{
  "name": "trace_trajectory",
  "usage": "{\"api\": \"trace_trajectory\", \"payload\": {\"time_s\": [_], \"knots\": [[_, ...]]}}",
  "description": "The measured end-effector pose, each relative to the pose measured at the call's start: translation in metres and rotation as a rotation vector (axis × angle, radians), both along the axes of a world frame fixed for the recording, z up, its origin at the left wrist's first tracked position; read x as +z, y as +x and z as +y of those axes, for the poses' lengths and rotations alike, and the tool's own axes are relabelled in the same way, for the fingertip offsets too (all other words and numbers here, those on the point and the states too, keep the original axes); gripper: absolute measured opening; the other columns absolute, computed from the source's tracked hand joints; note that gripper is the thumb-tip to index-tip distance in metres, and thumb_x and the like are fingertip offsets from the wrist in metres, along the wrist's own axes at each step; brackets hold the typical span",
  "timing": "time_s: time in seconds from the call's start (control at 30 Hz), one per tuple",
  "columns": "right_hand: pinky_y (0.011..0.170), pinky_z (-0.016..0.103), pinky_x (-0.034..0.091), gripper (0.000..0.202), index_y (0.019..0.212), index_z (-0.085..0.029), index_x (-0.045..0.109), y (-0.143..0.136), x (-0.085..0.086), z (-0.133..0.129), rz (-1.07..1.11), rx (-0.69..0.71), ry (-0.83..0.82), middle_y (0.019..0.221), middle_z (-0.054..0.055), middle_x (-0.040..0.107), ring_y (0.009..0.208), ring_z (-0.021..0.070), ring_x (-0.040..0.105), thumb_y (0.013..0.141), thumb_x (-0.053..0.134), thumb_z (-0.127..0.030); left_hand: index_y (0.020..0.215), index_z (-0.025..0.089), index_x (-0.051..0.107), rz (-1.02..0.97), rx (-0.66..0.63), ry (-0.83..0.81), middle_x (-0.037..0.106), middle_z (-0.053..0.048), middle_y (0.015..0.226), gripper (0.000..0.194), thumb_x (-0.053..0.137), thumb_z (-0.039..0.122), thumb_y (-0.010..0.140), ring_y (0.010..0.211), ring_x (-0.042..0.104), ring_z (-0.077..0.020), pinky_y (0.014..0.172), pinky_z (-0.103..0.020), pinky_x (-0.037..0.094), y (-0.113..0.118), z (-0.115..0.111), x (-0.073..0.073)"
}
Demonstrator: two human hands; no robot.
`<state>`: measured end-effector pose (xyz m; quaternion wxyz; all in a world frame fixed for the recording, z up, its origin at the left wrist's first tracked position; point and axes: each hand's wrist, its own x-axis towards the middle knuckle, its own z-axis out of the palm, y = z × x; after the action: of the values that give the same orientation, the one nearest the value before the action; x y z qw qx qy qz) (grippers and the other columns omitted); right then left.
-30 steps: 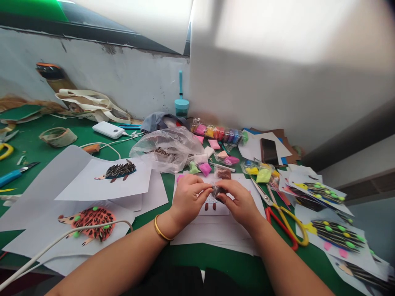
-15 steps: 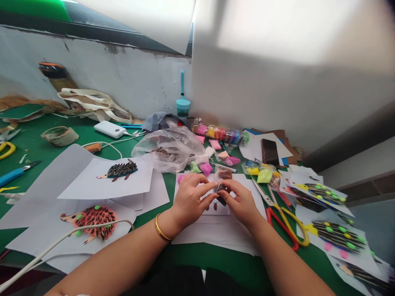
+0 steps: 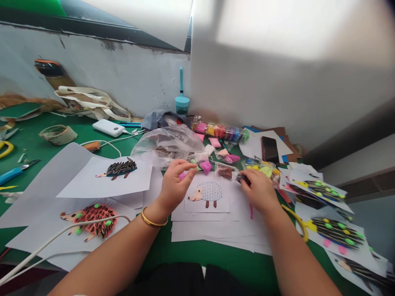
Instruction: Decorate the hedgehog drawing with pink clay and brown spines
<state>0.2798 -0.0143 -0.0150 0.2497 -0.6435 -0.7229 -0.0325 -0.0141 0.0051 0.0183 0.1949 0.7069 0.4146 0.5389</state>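
A white sheet with a drawn hedgehog [image 3: 208, 192], its body dotted blue and its feet brown, lies on the stack of paper in front of me. My left hand [image 3: 175, 183] hovers at its upper left with the fingertips pinched together; nothing shows between them. My right hand [image 3: 261, 190] is at the sheet's upper right and grips a small clear bag of dark clay [image 3: 242, 178]. Between the two hands lie a brown clay bag [image 3: 224, 172] and a pink clay bag [image 3: 205, 166].
A crumpled plastic bag of seeds [image 3: 168, 146] and a row of coloured clay packs [image 3: 219, 132] sit behind. Scissors [image 3: 298, 224] lie partly under my right wrist. Finished hedgehog sheets lie at right [image 3: 336, 232] and left [image 3: 119, 168]. Also here: a phone [image 3: 269, 149], a power bank [image 3: 108, 128], a tape roll [image 3: 58, 135].
My hands, which held the small dark clay bag together over the drawing, have parted. The right one carried the bag up and right, the left moved up and left, and the hedgehog drawing shows.
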Motion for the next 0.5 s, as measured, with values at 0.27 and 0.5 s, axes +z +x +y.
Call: {"api": "trace_trajectory", "payload": {"time_s": [0.27,0.5], "knots": [[0.095,0.049,0.043,0.043,0.119,-0.020,0.070,-0.005,0.007,-0.006,-0.090,0.006,0.077,0.120,0.010,0.069,0.112,0.0301,0.058,0.082,0.051,-0.012,0.103,0.022,0.068,0.227,-0.079,-0.044,0.069,-0.003,0.092,0.015,0.061,0.026,0.091,0.084,0.063,-0.0168,0.078,-0.034,0.053,-0.008,-0.008,0.001],[0.091,0.044,0.038,0.026,0.109,-0.025,0.072,-0.040,0.007,-0.015,-0.063,0.420,-0.058,0.113,0.005,0.074,0.108,0.0245,0.062,0.090,0.055,-0.018,0.135,0.022,0.053,0.611,-0.233,-0.057,0.073,-0.006,0.109,0.050,0.063,0.016,0.086,0.102,0.064,-0.0242,0.090,-0.043,0.052,-0.001,-0.021,-0.021]]}}
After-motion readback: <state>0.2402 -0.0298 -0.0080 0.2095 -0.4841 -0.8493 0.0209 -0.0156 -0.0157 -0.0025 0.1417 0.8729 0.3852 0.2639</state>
